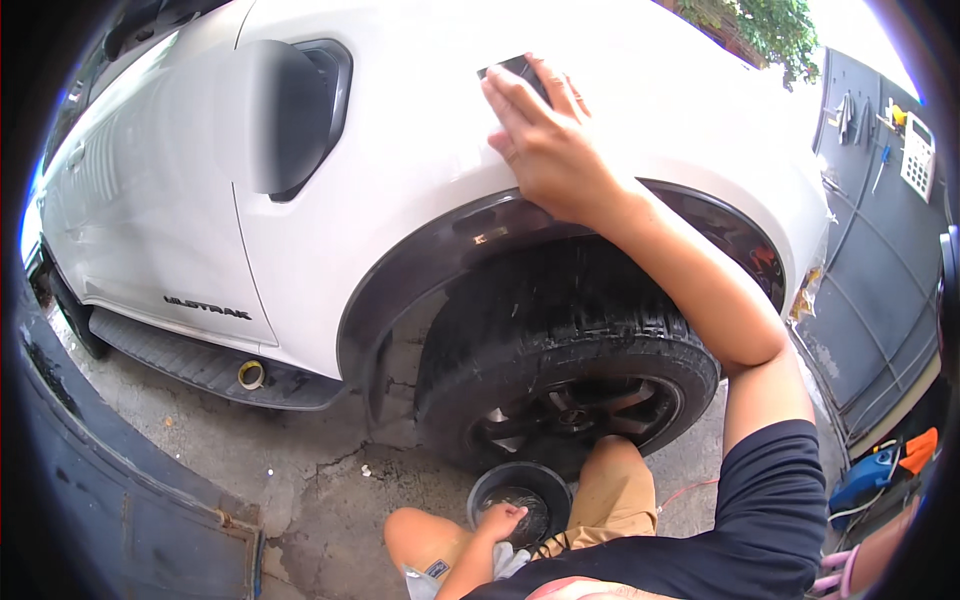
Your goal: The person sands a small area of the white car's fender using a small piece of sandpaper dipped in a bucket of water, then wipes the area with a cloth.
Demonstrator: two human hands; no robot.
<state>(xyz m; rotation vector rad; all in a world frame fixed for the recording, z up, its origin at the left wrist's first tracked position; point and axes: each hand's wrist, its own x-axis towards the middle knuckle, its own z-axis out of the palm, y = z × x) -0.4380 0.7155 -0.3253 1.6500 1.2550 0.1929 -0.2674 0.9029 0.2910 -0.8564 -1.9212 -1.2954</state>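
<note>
My right hand point(565, 135) reaches up and presses a small black sheet point(517, 72), which looks like sandpaper, against the white fender point(430, 130) above the wheel arch. Its fingers lie over the sheet and hide part of it. My left hand point(502, 521) rests low, at a black bucket point(478, 490) between my knees. The fingers there are curled together, and I cannot make out what they hold, if anything. Below the fender stands the large black tire point(560, 345), with wet-looking streaks on its tread.
A roll of tape point(251, 375) sits on the black side step point(200, 365). Dark metal panels point(110, 480) stand at the lower left. To the right are a grey metal gate point(860, 240) and a blue and orange tool point(870, 475). The concrete floor point(330, 480) is cracked.
</note>
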